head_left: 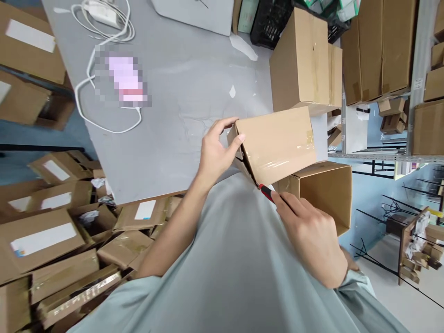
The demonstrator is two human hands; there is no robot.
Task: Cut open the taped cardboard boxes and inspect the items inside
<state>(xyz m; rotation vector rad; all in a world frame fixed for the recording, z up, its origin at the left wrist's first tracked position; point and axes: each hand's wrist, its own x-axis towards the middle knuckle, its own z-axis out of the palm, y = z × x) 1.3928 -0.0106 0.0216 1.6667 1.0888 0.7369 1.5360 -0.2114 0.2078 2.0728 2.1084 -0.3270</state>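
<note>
A taped cardboard box [277, 143] lies near the front edge of the grey table, tilted toward my body. My left hand [218, 148] grips its left end, thumb on the upper face and fingers over the far corner. Along that end runs a dark gap between the flaps. My right hand [307, 226] is closed around a red and black utility knife [266, 192], its tip at the box's near left corner. The blade itself is too small or hidden to make out.
An open cardboard box [324, 194] stands beside my right hand. Taller boxes [301, 64] and a black crate [272, 21] sit at the table's far right. A white cable [81, 111] curls on the grey table [166, 83]. Labelled cartons [45, 236] pile up at left.
</note>
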